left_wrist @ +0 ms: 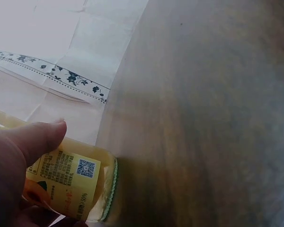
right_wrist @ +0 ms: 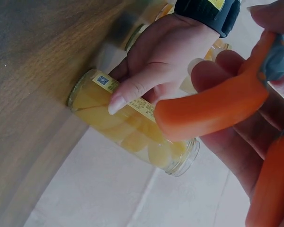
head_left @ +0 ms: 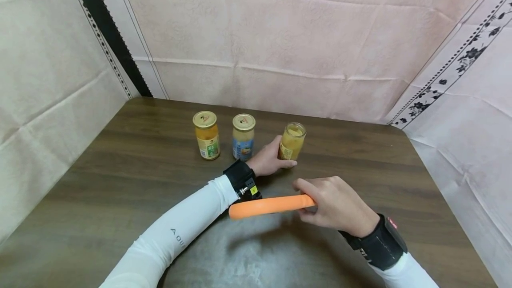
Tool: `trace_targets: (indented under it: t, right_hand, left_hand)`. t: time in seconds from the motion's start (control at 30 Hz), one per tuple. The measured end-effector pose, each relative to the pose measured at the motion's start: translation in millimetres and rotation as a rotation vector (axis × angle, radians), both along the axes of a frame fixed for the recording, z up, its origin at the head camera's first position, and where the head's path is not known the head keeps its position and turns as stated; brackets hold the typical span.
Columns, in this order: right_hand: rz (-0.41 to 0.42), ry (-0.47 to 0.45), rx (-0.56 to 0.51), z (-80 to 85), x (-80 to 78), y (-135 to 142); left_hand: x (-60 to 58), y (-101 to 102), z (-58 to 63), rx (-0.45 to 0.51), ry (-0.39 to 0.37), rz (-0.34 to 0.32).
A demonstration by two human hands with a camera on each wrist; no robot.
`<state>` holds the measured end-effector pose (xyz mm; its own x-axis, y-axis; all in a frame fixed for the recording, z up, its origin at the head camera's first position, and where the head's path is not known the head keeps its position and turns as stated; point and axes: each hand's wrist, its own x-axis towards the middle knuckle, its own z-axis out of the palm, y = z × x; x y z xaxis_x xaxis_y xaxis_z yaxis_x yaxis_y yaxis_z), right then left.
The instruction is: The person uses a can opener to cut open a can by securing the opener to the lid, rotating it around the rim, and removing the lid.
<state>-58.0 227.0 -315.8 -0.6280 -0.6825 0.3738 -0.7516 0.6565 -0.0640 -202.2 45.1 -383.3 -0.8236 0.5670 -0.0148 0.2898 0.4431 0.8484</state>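
Observation:
My left hand (head_left: 267, 160) grips a lidless glass jar of yellow fruit (head_left: 293, 143), its thumb along the near side. Pale fruit pieces in liquid show through the glass in the right wrist view. The jar's yellow label (left_wrist: 61, 175), with a square code and a fruit picture, faces the left wrist camera. Nearer to me, my right hand (head_left: 336, 201) holds an orange two-handled tool (head_left: 268, 206), one handle pointing left. The right wrist view shows its grey joint (right_wrist: 277, 59) and second orange handle (right_wrist: 274, 184), partly cut off.
Left of the left hand stand two lidded jars, one with orange contents (head_left: 208, 139) and one with a blue label (head_left: 243, 139). All are near the back of the brown wooden table (head_left: 120, 172). Patterned cloth (head_left: 280, 34) hangs behind and along both sides.

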Motion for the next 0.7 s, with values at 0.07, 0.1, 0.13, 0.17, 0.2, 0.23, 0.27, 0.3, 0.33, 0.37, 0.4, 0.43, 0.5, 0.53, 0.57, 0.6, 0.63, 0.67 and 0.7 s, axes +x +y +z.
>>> trace_targets:
  t: [0.07, 0.1, 0.13, 0.17, 0.2, 0.23, 0.27, 0.3, 0.33, 0.37, 0.4, 0.43, 0.5, 0.53, 0.57, 0.6, 0.63, 0.67, 0.7]
  right_hand:
    - [0.007, -0.005, -0.006, -0.4, -0.3, -0.5]
    - [0.009, -0.006, -0.007, -0.6, -0.4, -0.8]
    - [0.012, -0.002, -0.008, -0.8, -0.3, -1.1]
    - [0.016, 0.002, -0.012, -1.0, -0.1, -1.2]
    - [0.018, 0.006, -0.016, -1.3, 0.1, -1.2]
    - [0.022, 0.008, -0.021, -1.5, 0.2, -1.1]
    - [0.024, 0.014, -0.025, -1.6, 0.5, -1.0]
    - [0.027, 0.017, -0.028, -1.7, 0.6, -1.0]
    - [0.031, 0.014, -0.034, -1.7, 0.8, -0.9]
    - [0.034, 0.013, -0.040, -1.6, 1.0, -0.9]
    - [0.038, 0.010, -0.044, -1.5, 1.1, -0.9]
    - [0.044, 0.009, -0.047, -1.5, 1.1, -1.1]
    - [0.051, 0.012, -0.048, -1.5, 0.9, -1.5]
    - [0.053, 0.014, -0.047, -1.6, 0.8, -1.7]
    - [0.054, 0.018, -0.046, -1.7, 0.7, -1.9]
    - [0.055, 0.018, -0.046, -1.6, 0.8, -2.1]
    - [0.054, 0.019, -0.045, -1.7, 0.8, -2.2]
    - [0.052, 0.019, -0.044, -1.7, 0.9, -2.2]
    - [0.051, 0.016, -0.045, -1.6, 1.0, -2.2]
  left_hand:
    - [1.2, -1.1, 0.1, 0.005, -0.005, 0.011]
    - [1.9, -2.2, 0.4, 0.010, -0.007, 0.014]
    - [3.0, -3.4, 1.2, 0.020, -0.011, 0.016]
    - [4.3, -5.1, 2.1, 0.030, -0.017, 0.019]
    - [5.9, -7.0, 3.4, 0.040, -0.022, 0.021]
    - [7.5, -8.9, 4.3, 0.046, -0.030, 0.023]
    - [9.1, -11.0, 5.2, 0.051, -0.036, 0.025]
    - [10.7, -13.0, 5.9, 0.057, -0.040, 0.027]
    - [12.3, -14.8, 6.7, 0.063, -0.045, 0.030]
    - [13.6, -16.4, 6.9, 0.061, -0.047, 0.033]
    - [14.9, -17.9, 6.8, 0.057, -0.047, 0.034]
    - [16.1, -19.1, 6.5, 0.053, -0.047, 0.035]
    - [18.1, -21.1, 5.7, 0.050, -0.046, 0.036]
    - [19.2, -22.0, 5.6, 0.048, -0.046, 0.035]
    - [20.3, -22.8, 5.3, 0.041, -0.042, 0.033]
    - [21.6, -23.6, 5.3, 0.038, -0.040, 0.031]
    - [22.8, -24.5, 5.1, 0.033, -0.035, 0.030]
    - [24.4, -25.5, 5.1, 0.032, -0.030, 0.028]
    - [26.1, -26.7, 5.0, 0.031, -0.024, 0.027]
